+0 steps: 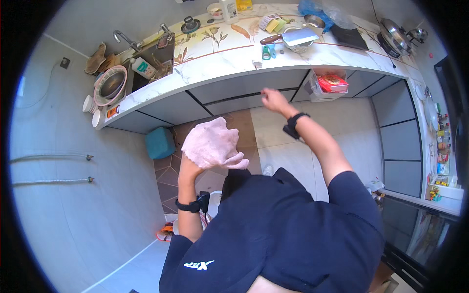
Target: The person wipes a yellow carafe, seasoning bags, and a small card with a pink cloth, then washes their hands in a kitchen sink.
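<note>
A pink cloth [212, 143] drapes over my left hand [192, 164], hiding its fingers; the hand is raised above the brown tiled floor. My right hand [274, 99] hovers in front of the grey lower cabinets with its fingers curled, and nothing shows in it. Beyond it on the marble-patterned counter [234, 66], a cleaver [298, 37] with a wooden handle lies across a bowl [301, 48]. Beside the bowl are a green peeler [266, 52] and a small white cup [257, 64]. Each of my wrists wears a black strapped device.
A sink [170, 55] holding a white bottle [143, 68] is at the left, near a pink basin [96, 91]. A bin [322, 96] with red packaging hangs at the cabinet front. A teal bin [160, 143] stands on the floor. Steel pots [395, 36] occupy the right corner.
</note>
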Demonstrator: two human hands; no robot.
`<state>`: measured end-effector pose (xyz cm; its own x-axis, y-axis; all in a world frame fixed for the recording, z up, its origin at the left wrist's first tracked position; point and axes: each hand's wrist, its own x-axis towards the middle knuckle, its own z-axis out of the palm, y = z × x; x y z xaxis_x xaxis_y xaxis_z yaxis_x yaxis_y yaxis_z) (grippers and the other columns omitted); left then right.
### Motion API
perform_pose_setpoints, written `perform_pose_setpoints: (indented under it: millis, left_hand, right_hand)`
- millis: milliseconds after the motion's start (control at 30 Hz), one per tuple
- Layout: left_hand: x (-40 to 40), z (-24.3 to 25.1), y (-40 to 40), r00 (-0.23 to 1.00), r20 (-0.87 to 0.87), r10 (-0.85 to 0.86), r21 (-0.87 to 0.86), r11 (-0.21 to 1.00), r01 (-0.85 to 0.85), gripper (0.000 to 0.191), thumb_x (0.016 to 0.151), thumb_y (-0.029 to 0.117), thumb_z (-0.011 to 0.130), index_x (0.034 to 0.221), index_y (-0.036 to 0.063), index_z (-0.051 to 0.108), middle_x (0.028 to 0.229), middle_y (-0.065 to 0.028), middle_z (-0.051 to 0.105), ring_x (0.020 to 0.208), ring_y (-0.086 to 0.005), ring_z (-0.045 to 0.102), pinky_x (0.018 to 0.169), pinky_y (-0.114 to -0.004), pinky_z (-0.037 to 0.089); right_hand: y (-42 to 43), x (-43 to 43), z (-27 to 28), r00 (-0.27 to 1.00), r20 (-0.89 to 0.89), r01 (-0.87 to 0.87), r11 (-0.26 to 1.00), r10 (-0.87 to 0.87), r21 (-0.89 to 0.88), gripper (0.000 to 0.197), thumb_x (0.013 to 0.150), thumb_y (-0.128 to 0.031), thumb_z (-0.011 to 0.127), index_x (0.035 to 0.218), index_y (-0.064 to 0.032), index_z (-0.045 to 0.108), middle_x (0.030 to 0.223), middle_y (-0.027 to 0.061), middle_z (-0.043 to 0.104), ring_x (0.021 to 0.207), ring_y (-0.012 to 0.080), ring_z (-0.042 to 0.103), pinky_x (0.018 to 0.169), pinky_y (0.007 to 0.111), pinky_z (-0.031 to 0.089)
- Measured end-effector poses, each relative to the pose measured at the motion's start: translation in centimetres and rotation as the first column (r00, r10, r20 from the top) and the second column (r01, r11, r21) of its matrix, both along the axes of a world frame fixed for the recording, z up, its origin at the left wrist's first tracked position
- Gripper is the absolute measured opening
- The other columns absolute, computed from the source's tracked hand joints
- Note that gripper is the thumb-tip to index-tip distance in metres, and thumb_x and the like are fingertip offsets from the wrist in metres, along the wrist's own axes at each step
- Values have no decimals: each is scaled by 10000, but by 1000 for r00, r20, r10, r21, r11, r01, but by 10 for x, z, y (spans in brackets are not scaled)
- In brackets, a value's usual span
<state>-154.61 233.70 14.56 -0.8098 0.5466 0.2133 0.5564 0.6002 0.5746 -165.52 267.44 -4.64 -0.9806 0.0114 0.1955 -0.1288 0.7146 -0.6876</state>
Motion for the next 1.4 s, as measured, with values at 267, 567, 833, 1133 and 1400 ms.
perform_pose_setpoints:
  millis: [267, 567, 833, 1133, 1400]
  left_hand:
    - [-155, -26, -12, 944, 304, -128, 156, 984, 83, 303, 732, 198, 709, 1004, 76, 653, 1061, -91, 646, 989, -234, 602, 880, -329, 458]
    - [-280, 1, 21, 949, 46, -313, -224, 922, 315, 279, 724, 253, 667, 872, 19, 630, 802, -173, 593, 750, -344, 573, 684, -400, 463]
    - [-329, -5, 27, 882, 234, -410, -145, 882, 449, 456, 722, 346, 691, 954, -43, 637, 807, -236, 600, 736, -351, 603, 684, -397, 483]
    - [-338, -6, 41, 778, 375, -504, 68, 852, 519, 416, 613, 276, 717, 886, -21, 614, 810, -196, 566, 762, -355, 564, 718, -372, 478]
    - [-334, -6, 45, 737, 308, -602, 183, 797, 575, 279, 663, 207, 681, 816, 0, 574, 746, -167, 547, 680, -316, 541, 643, -366, 454]
  right_hand:
    - [-1, -127, 64, 974, 23, 214, 941, -227, 261, 240, 805, -195, 569, 1010, -94, 640, 961, 168, 612, 881, 352, 601, 784, 438, 497]
    - [-35, -164, 24, 905, 187, 340, 913, -383, 227, 221, 777, -225, 618, 787, -17, 689, 775, 201, 649, 741, 371, 627, 712, 436, 508]
    - [-49, -164, 54, 870, 393, 456, 787, -297, -415, 146, 851, -160, 611, 876, -17, 626, 794, 126, 654, 703, 237, 641, 645, 328, 517]
    - [-70, -148, 175, 989, 102, 115, -126, 106, -985, 146, 906, -121, 580, 1030, -44, 579, 932, 81, 631, 764, 156, 606, 686, 257, 506]
    - [-77, -133, 213, 991, -86, -61, -215, 107, -975, 204, 903, -73, 563, 1103, -37, 587, 975, 84, 568, 843, 163, 543, 737, 248, 460]
